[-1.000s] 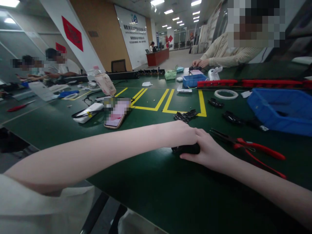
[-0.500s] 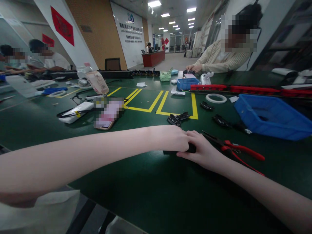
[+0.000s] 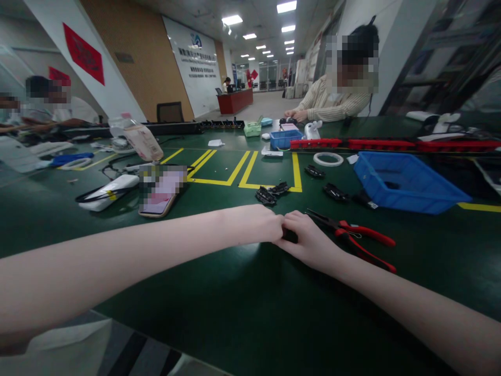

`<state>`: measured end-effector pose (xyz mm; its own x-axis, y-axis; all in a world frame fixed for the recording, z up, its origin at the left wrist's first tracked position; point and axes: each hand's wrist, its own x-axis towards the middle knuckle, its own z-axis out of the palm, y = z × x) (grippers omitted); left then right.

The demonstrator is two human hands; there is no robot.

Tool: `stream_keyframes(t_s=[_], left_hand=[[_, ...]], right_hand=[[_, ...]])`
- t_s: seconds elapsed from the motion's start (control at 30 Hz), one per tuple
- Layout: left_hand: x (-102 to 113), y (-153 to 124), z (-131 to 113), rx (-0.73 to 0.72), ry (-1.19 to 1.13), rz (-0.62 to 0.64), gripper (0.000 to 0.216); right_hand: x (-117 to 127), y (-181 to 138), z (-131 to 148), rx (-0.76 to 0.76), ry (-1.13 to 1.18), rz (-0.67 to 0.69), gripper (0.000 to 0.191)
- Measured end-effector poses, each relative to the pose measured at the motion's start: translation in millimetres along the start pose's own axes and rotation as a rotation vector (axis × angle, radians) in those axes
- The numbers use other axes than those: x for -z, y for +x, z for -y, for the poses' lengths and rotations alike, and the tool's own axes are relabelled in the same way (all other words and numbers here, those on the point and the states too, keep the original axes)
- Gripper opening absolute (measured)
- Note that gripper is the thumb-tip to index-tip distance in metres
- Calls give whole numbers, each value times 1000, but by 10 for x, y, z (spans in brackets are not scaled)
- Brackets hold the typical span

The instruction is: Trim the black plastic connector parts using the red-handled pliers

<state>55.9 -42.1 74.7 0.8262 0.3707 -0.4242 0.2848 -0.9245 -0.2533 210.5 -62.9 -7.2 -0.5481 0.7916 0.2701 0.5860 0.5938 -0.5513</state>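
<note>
My left hand (image 3: 266,223) and my right hand (image 3: 307,239) meet above the table, fingers closed together. Between them a dark patch of a small black part (image 3: 290,236) shows; most of it is covered by the fingers, so its kind is unclear. Just beyond the hands lie two black plastic pieces (image 3: 271,194), one against the other. Pliers (image 3: 346,230) with red handles rest beside my right hand, jaws pointing away to the left. Further right are more black plastic pieces (image 3: 335,192).
A blue bin (image 3: 415,201) stands to the right. Left of my arm lie a phone (image 3: 162,193) and a white device (image 3: 109,193) with a black strap. A bottle (image 3: 141,138) leans behind them. Yellow tape (image 3: 270,187) marks the green table. A co-worker (image 3: 332,99) sits across.
The view has turned slightly right, so things sit further left in the picture. Less of the black part shows between my hands; its left end is no longer visible.
</note>
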Motion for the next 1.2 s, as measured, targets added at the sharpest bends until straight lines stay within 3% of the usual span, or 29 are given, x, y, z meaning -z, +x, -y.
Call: stream_keyframes(t_s=[0.23,0.33,0.5,0.77,1.03,1.2], left_hand=[[-102,75,-75,-102,132,-112,14],[-106,70,-111,-162,218,-96,13],[-61,32,-124,-131,256,-98,11],[-121,47,-87,-35,95,-136,10],[-26,-68,-86,30,-15,-3,19],[-60,-112,-69,81,-189,-111,33]], right_hand=[[-17,11,9,-28,-16,-28,20],[-26,13,-1,-35,-18,-29,17],[-28,25,4,-39,-19,-34,18],[-15,20,31,-25,-9,-35,14],[-49,30,-26,3,0,-48,18],[-53,17,-43,6,12,-56,19]])
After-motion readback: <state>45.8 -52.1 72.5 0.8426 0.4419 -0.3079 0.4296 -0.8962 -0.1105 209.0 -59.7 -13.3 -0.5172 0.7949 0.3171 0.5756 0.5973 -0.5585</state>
